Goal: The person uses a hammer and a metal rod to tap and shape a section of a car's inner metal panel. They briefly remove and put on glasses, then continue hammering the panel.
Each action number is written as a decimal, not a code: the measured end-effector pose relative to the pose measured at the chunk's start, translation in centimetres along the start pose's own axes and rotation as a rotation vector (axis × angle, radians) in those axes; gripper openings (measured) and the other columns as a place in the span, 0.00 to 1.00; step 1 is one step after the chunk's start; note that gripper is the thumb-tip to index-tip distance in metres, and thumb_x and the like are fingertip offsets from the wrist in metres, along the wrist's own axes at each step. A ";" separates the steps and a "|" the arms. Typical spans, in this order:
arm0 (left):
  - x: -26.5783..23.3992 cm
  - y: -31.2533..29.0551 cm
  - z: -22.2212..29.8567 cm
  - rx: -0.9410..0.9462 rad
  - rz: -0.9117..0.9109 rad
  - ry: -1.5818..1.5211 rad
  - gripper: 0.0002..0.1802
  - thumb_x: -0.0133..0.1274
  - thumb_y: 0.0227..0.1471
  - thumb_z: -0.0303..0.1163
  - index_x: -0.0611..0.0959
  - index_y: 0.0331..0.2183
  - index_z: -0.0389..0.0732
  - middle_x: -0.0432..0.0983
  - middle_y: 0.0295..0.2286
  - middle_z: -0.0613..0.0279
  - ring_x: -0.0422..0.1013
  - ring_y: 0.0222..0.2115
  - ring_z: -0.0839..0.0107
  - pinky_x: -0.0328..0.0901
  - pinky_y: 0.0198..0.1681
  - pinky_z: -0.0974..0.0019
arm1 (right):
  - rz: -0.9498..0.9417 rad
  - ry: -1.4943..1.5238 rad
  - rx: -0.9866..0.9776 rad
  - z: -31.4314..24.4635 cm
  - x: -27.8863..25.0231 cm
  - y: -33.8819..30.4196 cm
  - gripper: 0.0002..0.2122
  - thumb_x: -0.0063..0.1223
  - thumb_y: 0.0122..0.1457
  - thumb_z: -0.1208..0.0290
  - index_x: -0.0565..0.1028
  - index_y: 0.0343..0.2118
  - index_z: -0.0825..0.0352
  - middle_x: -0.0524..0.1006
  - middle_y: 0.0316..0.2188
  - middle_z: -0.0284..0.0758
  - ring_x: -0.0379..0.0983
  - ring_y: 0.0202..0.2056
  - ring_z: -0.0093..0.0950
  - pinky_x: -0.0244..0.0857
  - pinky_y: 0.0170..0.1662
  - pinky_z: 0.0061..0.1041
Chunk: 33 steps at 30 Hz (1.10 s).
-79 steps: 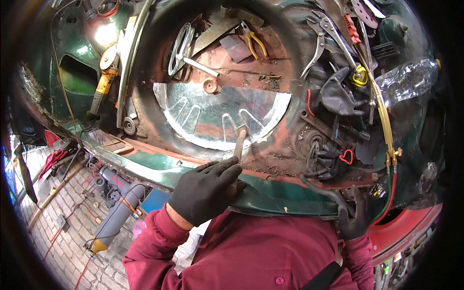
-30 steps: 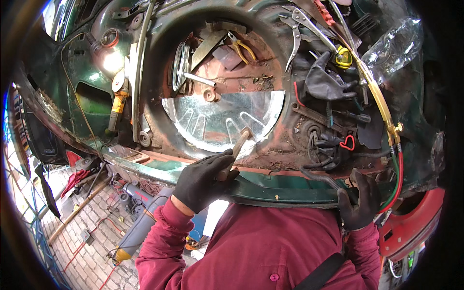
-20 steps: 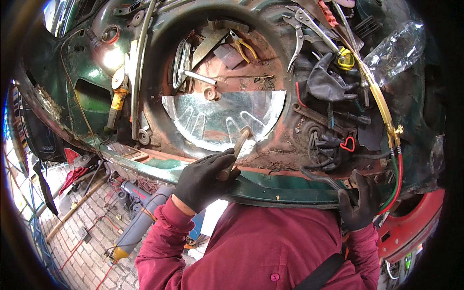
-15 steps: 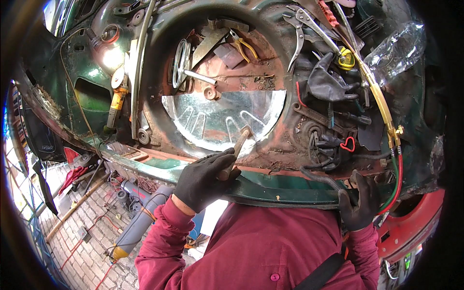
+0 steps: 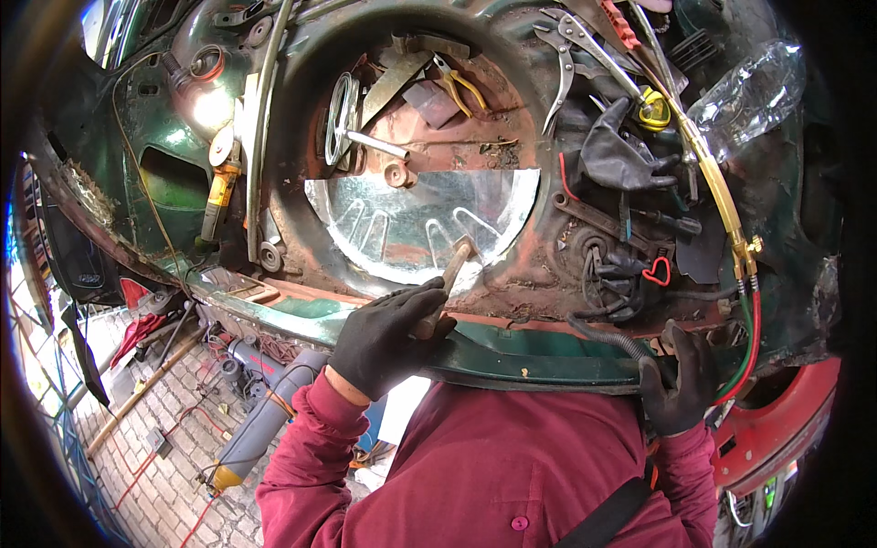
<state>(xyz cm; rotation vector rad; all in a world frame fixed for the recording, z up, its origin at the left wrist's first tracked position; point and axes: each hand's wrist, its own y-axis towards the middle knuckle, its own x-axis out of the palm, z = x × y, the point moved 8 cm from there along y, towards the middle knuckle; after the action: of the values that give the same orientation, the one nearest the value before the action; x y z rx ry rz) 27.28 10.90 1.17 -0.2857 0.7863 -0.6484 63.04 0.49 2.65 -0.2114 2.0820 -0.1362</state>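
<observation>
In a black glove, my left hand (image 5: 388, 338) is closed round the wooden handle of a hammer (image 5: 450, 279). The hammer's small head touches a shiny half-round sheet-metal panel (image 5: 411, 205) with pressed ribs, which sits in the near half of a round well in a green car body. My right hand (image 5: 681, 379), gloved too, lies at the body's near edge (image 5: 539, 367) on the right. Its thumb stands apart from the fingers, and I see nothing held in it.
Yellow-handled pliers (image 5: 461, 87) lie at the well's far side. Rightward are locking pliers (image 5: 559, 78), a loose black glove (image 5: 623, 151), a tape measure (image 5: 654, 110), a brass torch (image 5: 722, 196) with hoses and a plastic bottle (image 5: 749, 100). An angle grinder (image 5: 220, 192) rests left.
</observation>
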 end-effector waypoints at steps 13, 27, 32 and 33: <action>0.1 -0.1 0.0 0.022 0.023 0.013 0.24 0.71 0.53 0.33 0.82 0.49 0.37 0.83 0.49 0.46 0.82 0.44 0.47 0.76 0.45 0.55 | 0.000 -0.005 0.001 -0.1 0.0 0.0 0.24 0.63 0.61 0.66 0.76 0.58 0.74 0.81 0.45 0.47 0.81 0.45 0.44 0.75 0.49 0.41; 0.3 0.0 -0.2 -0.041 -0.015 -0.009 0.28 0.72 0.50 0.25 0.83 0.54 0.37 0.83 0.53 0.45 0.83 0.48 0.50 0.76 0.50 0.57 | 0.001 -0.001 0.000 -0.1 0.0 0.0 0.24 0.63 0.61 0.67 0.77 0.58 0.74 0.81 0.46 0.48 0.81 0.45 0.44 0.75 0.49 0.41; 0.3 -0.2 -0.3 -0.056 -0.025 -0.031 0.29 0.73 0.49 0.25 0.83 0.54 0.38 0.82 0.53 0.45 0.83 0.48 0.50 0.76 0.50 0.57 | -0.002 -0.049 -0.008 -0.1 -0.1 0.0 0.24 0.63 0.61 0.66 0.76 0.58 0.75 0.81 0.45 0.47 0.80 0.45 0.44 0.75 0.49 0.41; 0.3 -0.2 -0.3 -0.055 -0.022 -0.027 0.29 0.73 0.49 0.25 0.83 0.54 0.38 0.82 0.53 0.45 0.83 0.49 0.50 0.76 0.50 0.57 | -0.005 -0.053 -0.004 -0.1 0.0 -0.1 0.24 0.63 0.61 0.66 0.76 0.58 0.75 0.81 0.45 0.47 0.80 0.45 0.44 0.75 0.49 0.41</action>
<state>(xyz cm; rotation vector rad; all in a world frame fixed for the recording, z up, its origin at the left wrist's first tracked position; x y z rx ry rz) 27.11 10.57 0.87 -0.3528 0.7771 -0.6427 62.97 0.45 2.76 -0.2204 2.0295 -0.1286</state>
